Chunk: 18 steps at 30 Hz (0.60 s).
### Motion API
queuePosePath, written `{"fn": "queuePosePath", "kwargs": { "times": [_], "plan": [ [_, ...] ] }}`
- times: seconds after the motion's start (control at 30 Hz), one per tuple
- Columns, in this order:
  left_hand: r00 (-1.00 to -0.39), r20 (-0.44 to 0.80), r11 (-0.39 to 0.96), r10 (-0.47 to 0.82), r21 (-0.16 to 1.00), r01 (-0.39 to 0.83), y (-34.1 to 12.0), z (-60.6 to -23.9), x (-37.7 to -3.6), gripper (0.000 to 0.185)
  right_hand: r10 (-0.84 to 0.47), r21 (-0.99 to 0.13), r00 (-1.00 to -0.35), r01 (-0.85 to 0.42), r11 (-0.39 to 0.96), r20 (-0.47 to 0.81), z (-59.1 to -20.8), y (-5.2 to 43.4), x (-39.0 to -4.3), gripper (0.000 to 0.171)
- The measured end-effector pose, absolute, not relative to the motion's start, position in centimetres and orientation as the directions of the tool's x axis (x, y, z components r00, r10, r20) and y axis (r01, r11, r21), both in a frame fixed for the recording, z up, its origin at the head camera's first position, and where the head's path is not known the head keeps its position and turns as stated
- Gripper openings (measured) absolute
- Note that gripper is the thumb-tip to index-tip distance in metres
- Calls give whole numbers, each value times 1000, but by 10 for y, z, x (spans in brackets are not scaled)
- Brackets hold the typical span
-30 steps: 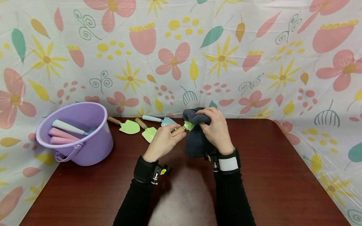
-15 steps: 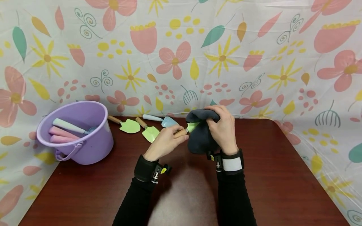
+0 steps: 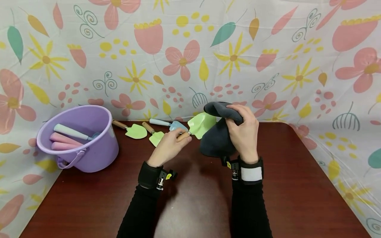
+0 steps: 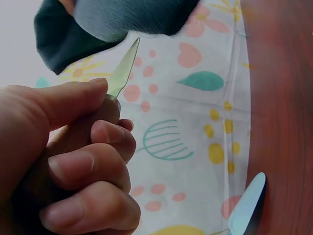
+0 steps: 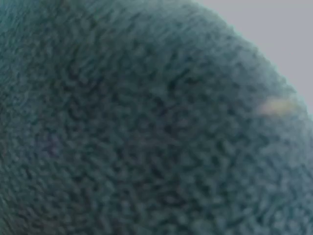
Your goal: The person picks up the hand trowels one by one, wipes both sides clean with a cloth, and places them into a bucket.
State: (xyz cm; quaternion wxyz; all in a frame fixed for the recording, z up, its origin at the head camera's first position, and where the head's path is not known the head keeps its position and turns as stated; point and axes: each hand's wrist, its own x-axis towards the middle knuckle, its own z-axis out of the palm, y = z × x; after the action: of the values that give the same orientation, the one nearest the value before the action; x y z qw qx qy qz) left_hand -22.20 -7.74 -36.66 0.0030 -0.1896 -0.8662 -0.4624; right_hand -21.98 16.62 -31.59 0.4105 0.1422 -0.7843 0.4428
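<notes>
My left hand (image 3: pixel 169 145) grips the wooden handle of a light green hand trowel (image 3: pixel 203 124), its blade raised and angled to the upper right. In the left wrist view the fingers curl round the handle and the blade (image 4: pixel 124 68) appears nearly edge-on. A dark grey cloth (image 3: pixel 217 138) hangs folded from my right hand (image 3: pixel 244 132), pinched between thumb and fingers just right of the blade. That cloth (image 5: pixel 146 127) fills nearly the whole right wrist view and hides the right hand there.
A purple bucket (image 3: pixel 102 155) at the left holds pink-handled tools (image 3: pixel 63 142) and one pale-handled tool (image 3: pixel 71 132). Two green trowels (image 3: pixel 136 131) (image 3: pixel 156 138) and a blue trowel (image 3: pixel 178 125) lie along the table's back edge. A floral curtain (image 3: pixel 184 89) hangs behind the brown table (image 3: pixel 285 185).
The cloth has moved up and right with my right hand, off the trowel blade, which now shows whole. My left hand still grips the handle, shifted slightly left.
</notes>
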Motion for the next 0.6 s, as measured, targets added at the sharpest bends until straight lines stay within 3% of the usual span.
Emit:
{"fn": "queuePosePath", "kwargs": {
  "times": [0.13, 0.4, 0.6],
  "plan": [
    [-930, 175, 506, 324, 798, 327, -78, -370, -223, 29, 152, -554, -589, -598, 579, 794, -312, 165, -215, 21],
    [-898, 152, 544, 414, 749, 378, -72, -374, -224, 20, 222, -476, -430, -683, 554, 875, -316, 149, -222, 21],
    [-888, 123, 490, 443, 797, 355, -69, -370, -221, 22, 78, -392, -429, -717, 576, 900, -336, 135, -239, 27]
  ]
}}
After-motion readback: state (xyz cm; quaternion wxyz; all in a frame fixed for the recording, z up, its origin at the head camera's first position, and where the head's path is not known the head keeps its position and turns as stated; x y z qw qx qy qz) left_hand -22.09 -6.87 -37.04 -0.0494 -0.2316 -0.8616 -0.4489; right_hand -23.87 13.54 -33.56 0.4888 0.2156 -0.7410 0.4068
